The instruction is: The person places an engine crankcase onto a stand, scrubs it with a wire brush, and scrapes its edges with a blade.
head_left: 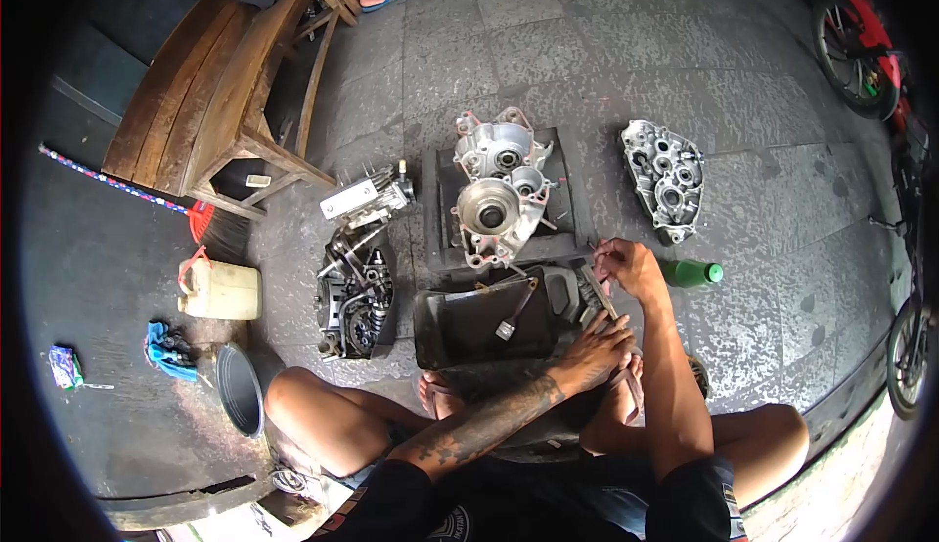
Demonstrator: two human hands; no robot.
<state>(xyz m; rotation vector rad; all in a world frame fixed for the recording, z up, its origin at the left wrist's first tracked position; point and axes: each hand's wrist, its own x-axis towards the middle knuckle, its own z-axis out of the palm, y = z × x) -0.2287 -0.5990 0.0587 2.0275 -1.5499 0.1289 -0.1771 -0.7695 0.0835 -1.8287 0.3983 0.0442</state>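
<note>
My left hand (597, 348), at the end of the tattooed forearm, reaches across with its fingers closed at the lower end of a narrow grey metal part (599, 294). Just above it, my right hand (631, 266) is curled with thumb and fingers pinched near the part's upper end. What sits in that pinch is too small to make out. Left of my hands is a black tray (430, 330) with a brush (507, 328) in it. Beyond the tray, a silver engine crankcase half (489, 211) rests on a dark wooden frame (437, 239).
Another crankcase half (667, 182) lies to the right, near a green bottle (693, 273). Leftward are a cylinder assembly (367, 197), a bin of parts (354, 297), a jerrycan (223, 289) and a bucket (240, 392). A person sits at the wooden bench (186, 102); motorbikes (861, 53) stand at right.
</note>
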